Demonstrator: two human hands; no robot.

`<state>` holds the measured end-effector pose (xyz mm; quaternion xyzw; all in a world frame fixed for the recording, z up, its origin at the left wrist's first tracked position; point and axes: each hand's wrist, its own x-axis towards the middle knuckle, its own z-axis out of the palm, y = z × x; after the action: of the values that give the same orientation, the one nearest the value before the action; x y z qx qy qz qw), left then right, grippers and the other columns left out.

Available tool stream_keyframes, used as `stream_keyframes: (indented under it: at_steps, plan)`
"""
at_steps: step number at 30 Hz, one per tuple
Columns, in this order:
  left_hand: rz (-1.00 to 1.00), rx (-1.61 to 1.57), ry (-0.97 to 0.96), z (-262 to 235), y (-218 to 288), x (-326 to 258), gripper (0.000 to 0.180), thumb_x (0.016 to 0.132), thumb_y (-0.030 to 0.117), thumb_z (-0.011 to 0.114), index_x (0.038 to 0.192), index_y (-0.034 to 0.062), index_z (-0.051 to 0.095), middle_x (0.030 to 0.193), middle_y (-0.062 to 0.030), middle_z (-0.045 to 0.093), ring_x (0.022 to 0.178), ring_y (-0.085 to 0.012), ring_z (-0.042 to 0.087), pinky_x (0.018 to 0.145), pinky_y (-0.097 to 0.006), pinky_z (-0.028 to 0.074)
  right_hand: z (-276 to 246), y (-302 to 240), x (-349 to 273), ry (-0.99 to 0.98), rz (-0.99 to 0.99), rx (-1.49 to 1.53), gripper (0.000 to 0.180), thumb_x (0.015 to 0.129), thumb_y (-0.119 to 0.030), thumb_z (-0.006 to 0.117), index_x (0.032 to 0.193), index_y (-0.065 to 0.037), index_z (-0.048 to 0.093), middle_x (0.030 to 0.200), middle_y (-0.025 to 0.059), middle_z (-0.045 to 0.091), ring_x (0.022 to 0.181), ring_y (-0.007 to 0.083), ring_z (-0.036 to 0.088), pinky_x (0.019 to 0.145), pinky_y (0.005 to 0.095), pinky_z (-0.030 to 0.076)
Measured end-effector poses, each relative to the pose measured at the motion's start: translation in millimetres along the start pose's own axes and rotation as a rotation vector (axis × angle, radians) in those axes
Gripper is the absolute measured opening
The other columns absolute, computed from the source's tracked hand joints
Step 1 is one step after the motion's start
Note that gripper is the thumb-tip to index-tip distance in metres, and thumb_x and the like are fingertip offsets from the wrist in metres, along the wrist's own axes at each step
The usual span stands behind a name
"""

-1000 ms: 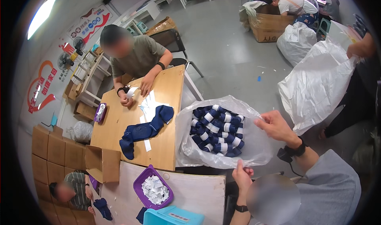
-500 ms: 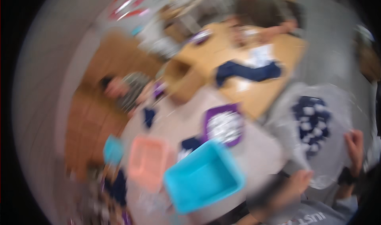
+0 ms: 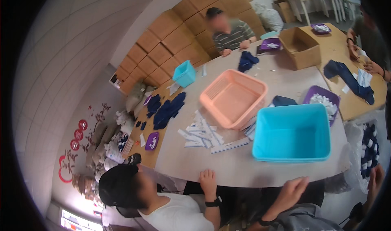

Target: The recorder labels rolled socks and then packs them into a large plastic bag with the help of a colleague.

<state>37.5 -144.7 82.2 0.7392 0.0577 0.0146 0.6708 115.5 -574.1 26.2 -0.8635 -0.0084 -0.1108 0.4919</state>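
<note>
My left hand [image 3: 291, 194], with a black band on the wrist, is above the table's near edge, just below the blue basin [image 3: 291, 151]. Its fingers are stretched out and nothing shows in them. At the far right, my right hand [image 3: 375, 179] is raised with straight fingers beside a clear plastic bag [image 3: 355, 147]. Dark blue and white pieces [image 3: 369, 149] fill the bag. Right of a peach plastic basket [image 3: 234, 98] stands the blue basin, with nothing inside. A purple tray [image 3: 336, 100] of small white pieces is behind the basin.
White paper strips [image 3: 201, 133] lie on the table [image 3: 179, 159]. A person in white [image 3: 175, 212] sits at my left, a hand at the table's edge. Two others sit across the table. A cardboard box [image 3: 304, 54], dark socks [image 3: 247, 61] and a small blue bin [image 3: 184, 73] are farther off.
My view has swung left, bringing the person in white into sight and placing the bag at the right rim. The blurred picture is now sharper. Both hands stay near the table's right side.
</note>
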Motion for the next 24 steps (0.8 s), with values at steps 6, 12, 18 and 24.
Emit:
stream_keyframes:
  at_steps: [6,12,18,24]
  plan:
    - [-0.110,-0.152,0.557,-116.0,-0.7,-47.0,0.041,0.104,0.028,0.049,0.068,0.0078,0.049,0.060,0.0033,0.045,0.055,-0.0040,0.039,0.051,-0.023,0.030,96.1,-46.5,-11.8,-0.642,0.127,0.341,0.032,0.089,-0.023,0.071,0.102,-0.007,0.046,0.070,0.0032,0.053,0.043,0.0085,0.044,0.038,0.0235,0.036]
    - [-0.016,-0.234,0.796,-155.3,-16.1,-26.4,0.041,0.103,0.023,0.051,0.065,0.0067,0.048,0.060,0.0034,0.045,0.056,-0.0051,0.039,0.052,-0.024,0.030,178.7,-110.2,-11.1,-1.032,0.035,-0.136,0.014,0.079,-0.014,0.071,0.076,0.000,0.067,0.059,0.0077,0.066,0.056,0.0154,0.066,0.052,0.0307,0.051]
    - [-0.047,-0.153,0.560,-151.0,-38.0,12.4,0.037,0.100,0.023,0.055,0.069,0.0053,0.047,0.059,0.0006,0.042,0.054,-0.0083,0.039,0.051,-0.027,0.032,206.4,-179.2,1.7,-1.182,0.121,-0.399,0.026,0.094,-0.023,0.057,0.105,0.000,0.063,0.087,0.0237,0.067,0.078,0.0396,0.064,0.069,0.0433,0.050]
    - [-0.113,-0.100,0.409,-150.9,50.7,41.2,0.041,0.102,0.024,0.054,0.070,0.0044,0.037,0.058,-0.0025,0.030,0.052,-0.0112,0.024,0.049,-0.033,0.025,204.5,-226.7,20.2,-1.384,0.259,-0.514,0.035,0.096,-0.030,0.055,0.115,-0.001,0.061,0.097,0.0282,0.067,0.092,0.0460,0.063,0.079,0.0503,0.049]
